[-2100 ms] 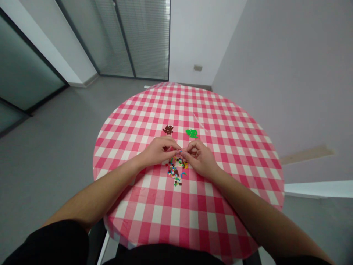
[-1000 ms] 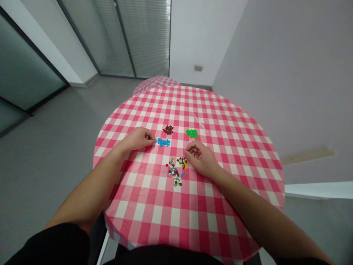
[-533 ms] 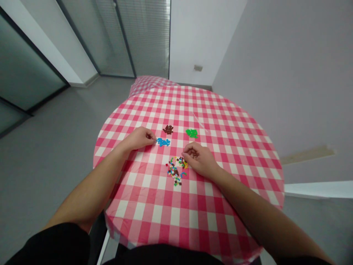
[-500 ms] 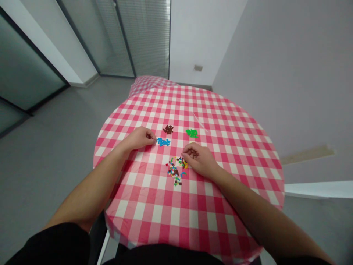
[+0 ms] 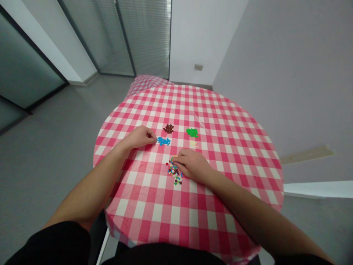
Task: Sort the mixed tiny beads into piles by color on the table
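My left hand [image 5: 142, 137] rests on the table with its fingertips pinched at the left edge of a small pile of blue pieces [image 5: 163, 141]. What lies between those fingertips is too small to make out. Fingers bent together, my right hand [image 5: 191, 163] reaches over a loose heap of mixed coloured pieces [image 5: 175, 171] and hides part of its right side. Behind the blue pile lies a pile of brown pieces [image 5: 168, 129]. Further right are a green pile [image 5: 192, 132] and, nearer me, a few pale yellow pieces [image 5: 193, 144].
A red-and-white checked cloth [image 5: 220, 147] covers the round table. Another checked cloth [image 5: 146, 82] shows behind its far left edge. A wall [image 5: 289, 81] stands to the right, and glass panels [image 5: 149, 40] are at the back.
My right hand has moved left and slightly toward me, further over the mixed heap, uncovering the pale yellow pieces. The left hand stays by the blue pile.
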### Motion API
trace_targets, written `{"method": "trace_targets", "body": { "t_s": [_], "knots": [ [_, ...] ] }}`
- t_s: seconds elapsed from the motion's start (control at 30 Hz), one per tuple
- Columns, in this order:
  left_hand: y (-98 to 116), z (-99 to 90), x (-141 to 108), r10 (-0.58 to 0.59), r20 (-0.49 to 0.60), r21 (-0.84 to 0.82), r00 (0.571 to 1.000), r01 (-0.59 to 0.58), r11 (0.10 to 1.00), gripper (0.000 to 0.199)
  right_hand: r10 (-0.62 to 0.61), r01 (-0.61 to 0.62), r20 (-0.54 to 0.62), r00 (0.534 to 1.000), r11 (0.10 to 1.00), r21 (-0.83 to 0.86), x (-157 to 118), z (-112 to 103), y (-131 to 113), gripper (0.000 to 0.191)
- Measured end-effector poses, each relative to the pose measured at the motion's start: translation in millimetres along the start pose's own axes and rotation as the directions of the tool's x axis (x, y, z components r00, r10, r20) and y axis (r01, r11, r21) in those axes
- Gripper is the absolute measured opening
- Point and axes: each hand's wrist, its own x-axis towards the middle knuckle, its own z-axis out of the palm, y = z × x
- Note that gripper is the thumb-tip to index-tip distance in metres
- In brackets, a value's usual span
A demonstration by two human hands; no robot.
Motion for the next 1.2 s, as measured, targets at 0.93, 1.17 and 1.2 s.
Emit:
{"method": "trace_targets", "body": {
  "t_s": [0.93,1.17,1.2],
  "knots": [
    [2,-6.3,-2,0.017,-0.201,-0.013,0.98,-0.02,1.0,0.018,0.008,-0.007,0.047,0.999,1.0,-0.01,1,-2,-4,0.017],
    [2,-6.1,-1,0.014,-0.298,0.029,0.954,-0.006,1.0,0.02,-0.039,0.038,0.025,0.999,0.999,0.007,1,-2,-5,0.018],
    [2,-5.8,-1,0.014,-0.3,0.03,0.954,-0.005,1.0,0.02,-0.053,0.053,0.022,0.998,0.999,-0.004,1,-1,-5,0.019]
  ]
}}
